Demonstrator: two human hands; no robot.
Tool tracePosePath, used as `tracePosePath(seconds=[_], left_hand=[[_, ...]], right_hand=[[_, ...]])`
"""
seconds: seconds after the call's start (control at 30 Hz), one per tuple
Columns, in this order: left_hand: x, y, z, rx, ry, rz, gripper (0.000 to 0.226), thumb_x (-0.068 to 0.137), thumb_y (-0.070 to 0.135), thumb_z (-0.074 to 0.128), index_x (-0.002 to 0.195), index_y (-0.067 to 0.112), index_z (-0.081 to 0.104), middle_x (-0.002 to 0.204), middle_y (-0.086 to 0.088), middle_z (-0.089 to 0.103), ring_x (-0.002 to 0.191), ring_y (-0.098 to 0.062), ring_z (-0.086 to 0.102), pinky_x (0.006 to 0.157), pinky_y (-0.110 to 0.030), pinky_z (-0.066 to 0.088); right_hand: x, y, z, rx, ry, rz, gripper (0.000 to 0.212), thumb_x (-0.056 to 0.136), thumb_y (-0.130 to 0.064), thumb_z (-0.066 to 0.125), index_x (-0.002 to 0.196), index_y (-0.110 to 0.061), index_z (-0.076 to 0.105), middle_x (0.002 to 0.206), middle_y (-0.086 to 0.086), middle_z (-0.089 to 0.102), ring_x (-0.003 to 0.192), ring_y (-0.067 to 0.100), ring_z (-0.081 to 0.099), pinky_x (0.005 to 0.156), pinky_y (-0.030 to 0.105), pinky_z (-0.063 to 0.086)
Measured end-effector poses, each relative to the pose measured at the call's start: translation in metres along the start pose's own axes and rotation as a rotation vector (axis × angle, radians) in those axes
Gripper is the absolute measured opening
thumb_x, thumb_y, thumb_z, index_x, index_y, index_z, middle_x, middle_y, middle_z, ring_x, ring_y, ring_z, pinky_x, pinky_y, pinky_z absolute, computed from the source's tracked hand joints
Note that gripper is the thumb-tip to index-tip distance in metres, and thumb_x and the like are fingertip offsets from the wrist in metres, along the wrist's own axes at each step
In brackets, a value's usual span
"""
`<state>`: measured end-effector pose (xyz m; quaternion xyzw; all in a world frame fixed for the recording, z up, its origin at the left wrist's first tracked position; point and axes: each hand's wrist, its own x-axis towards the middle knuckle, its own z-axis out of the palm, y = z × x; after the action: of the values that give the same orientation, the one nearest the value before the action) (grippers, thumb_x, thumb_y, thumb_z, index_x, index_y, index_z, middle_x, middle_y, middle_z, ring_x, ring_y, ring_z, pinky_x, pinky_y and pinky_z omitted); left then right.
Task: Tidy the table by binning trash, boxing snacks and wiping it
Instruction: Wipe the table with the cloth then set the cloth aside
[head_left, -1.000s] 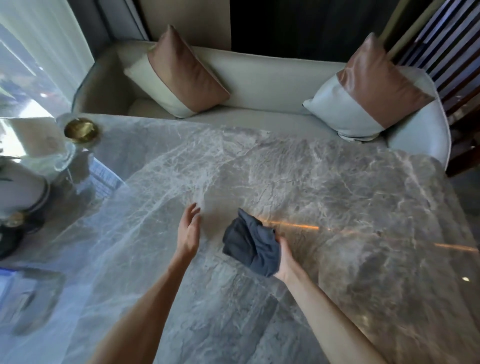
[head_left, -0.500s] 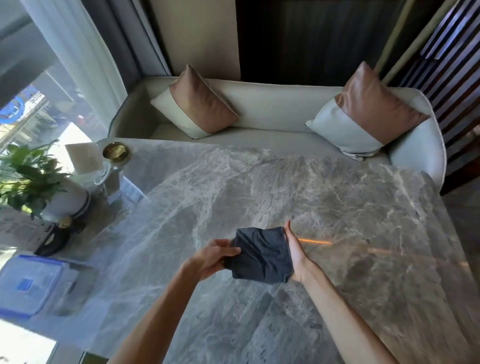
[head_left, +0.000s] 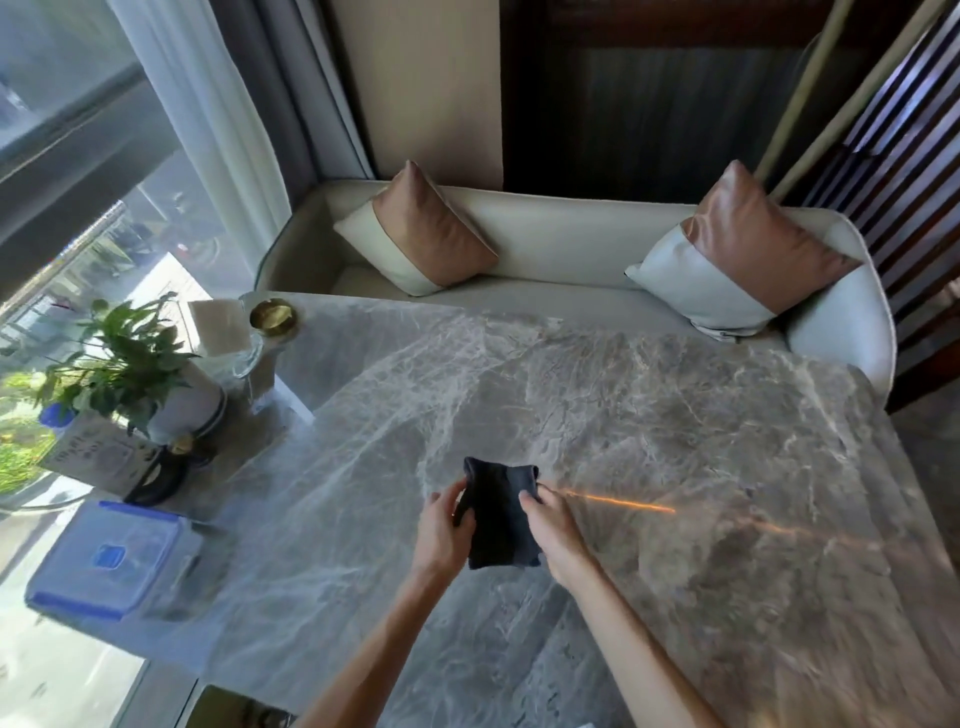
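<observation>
Grey marble tabletop (head_left: 649, 415) runs ahead of me to a cream sofa (head_left: 545, 239) carrying 2 tan-and-white cushions. I hold a dark folded cloth (head_left: 497, 512) over the tabletop's middle, my left hand (head_left: 441, 535) pinching its left edge and my right hand (head_left: 553, 530) closed on its right edge, so each grip is narrow on fabric. At my far left sit a clear lidded box with blue trim (head_left: 111, 558), a potted plant (head_left: 130, 374) and a brass dish (head_left: 271, 315) near the window.
</observation>
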<state>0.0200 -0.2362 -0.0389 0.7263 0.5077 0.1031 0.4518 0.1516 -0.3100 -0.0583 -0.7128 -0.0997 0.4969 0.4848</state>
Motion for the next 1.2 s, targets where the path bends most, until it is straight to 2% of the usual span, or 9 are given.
tracePosePath(seconds=[0.1,0.23,0.4,0.5,0.63,0.8,0.93,1.07,1.2], left_hand=[[-0.005,-0.006,-0.012,0.039,0.063,0.160,0.046,0.091,0.006,0.049,0.135,0.018,0.053,0.093,0.003,0.044,0.078,-0.006,0.051,0.069,-0.006,0.037],[-0.004,-0.016,-0.042,0.088,0.083,0.248,0.049,0.095,0.013,0.045,0.143,0.026,0.043,0.098,0.004,0.043,0.082,-0.016,0.054,0.069,-0.023,0.049],[0.009,-0.042,-0.101,0.160,-0.001,0.391,0.044,0.087,0.017,0.047,0.130,0.019,0.058,0.107,-0.006,0.067,0.098,-0.025,0.061,0.084,-0.033,0.048],[0.022,-0.066,-0.147,0.013,-0.104,0.245,0.049,0.084,0.013,0.045,0.128,0.032,0.057,0.109,-0.001,0.072,0.095,-0.020,0.067,0.083,-0.033,0.053],[0.048,-0.102,-0.190,-0.035,0.032,-0.001,0.052,0.092,0.029,0.061,0.140,0.014,0.048,0.129,-0.001,0.057,0.120,-0.020,0.051,0.102,-0.031,0.039],[0.078,-0.101,-0.192,-0.475,-0.338,-0.274,0.023,0.091,0.025,0.065,0.108,0.009,0.066,0.096,-0.010,0.073,0.080,-0.020,0.069,0.077,-0.037,0.056],[0.093,-0.085,-0.160,-0.487,-0.292,-0.296,0.010,0.094,0.011,0.058,0.103,0.007,0.061,0.082,-0.010,0.064,0.070,-0.023,0.059,0.057,-0.029,0.045],[0.108,-0.085,-0.151,-0.471,-0.299,-0.331,0.020,0.099,0.012,0.049,0.114,0.011,0.063,0.087,-0.010,0.066,0.067,-0.020,0.060,0.051,-0.023,0.047],[0.121,-0.106,-0.171,-0.571,-0.114,-0.398,0.020,0.101,0.013,0.045,0.106,0.018,0.063,0.089,-0.005,0.068,0.070,-0.015,0.064,0.053,-0.024,0.051]], right_hand=[[-0.004,-0.010,0.043,0.098,-0.015,0.049,0.026,0.099,-0.023,0.045,0.113,-0.012,0.064,0.116,0.014,0.069,0.105,0.029,0.066,0.096,0.048,0.052],[-0.007,-0.029,0.094,0.328,-0.108,0.159,0.036,0.096,-0.043,0.050,0.108,-0.016,0.071,0.097,0.009,0.076,0.084,0.021,0.074,0.065,0.032,0.056],[-0.003,-0.041,0.156,0.435,-0.114,0.068,0.018,0.086,-0.030,0.070,0.092,-0.013,0.073,0.090,0.011,0.073,0.085,0.025,0.072,0.069,0.032,0.055],[0.008,-0.037,0.186,0.534,-0.110,0.123,0.029,0.088,-0.021,0.065,0.112,-0.004,0.067,0.104,0.020,0.070,0.092,0.034,0.069,0.075,0.039,0.054],[0.019,-0.038,0.212,0.713,-0.190,0.186,0.037,0.093,-0.017,0.055,0.128,-0.004,0.058,0.124,0.022,0.065,0.107,0.036,0.067,0.083,0.045,0.056],[0.027,-0.040,0.212,0.723,-0.165,0.241,0.040,0.099,-0.024,0.047,0.132,-0.002,0.053,0.131,0.024,0.060,0.120,0.037,0.059,0.097,0.050,0.049],[0.038,-0.036,0.181,0.683,-0.131,0.237,0.038,0.095,-0.018,0.056,0.131,-0.005,0.055,0.126,0.020,0.065,0.116,0.035,0.063,0.096,0.047,0.051],[0.064,-0.034,0.165,0.659,-0.120,0.251,0.037,0.092,-0.013,0.062,0.128,-0.009,0.058,0.121,0.019,0.068,0.110,0.035,0.066,0.079,0.045,0.058],[0.098,-0.049,0.206,0.559,-0.170,0.255,0.032,0.095,-0.005,0.056,0.127,-0.007,0.055,0.122,0.020,0.067,0.110,0.038,0.065,0.082,0.051,0.057]])
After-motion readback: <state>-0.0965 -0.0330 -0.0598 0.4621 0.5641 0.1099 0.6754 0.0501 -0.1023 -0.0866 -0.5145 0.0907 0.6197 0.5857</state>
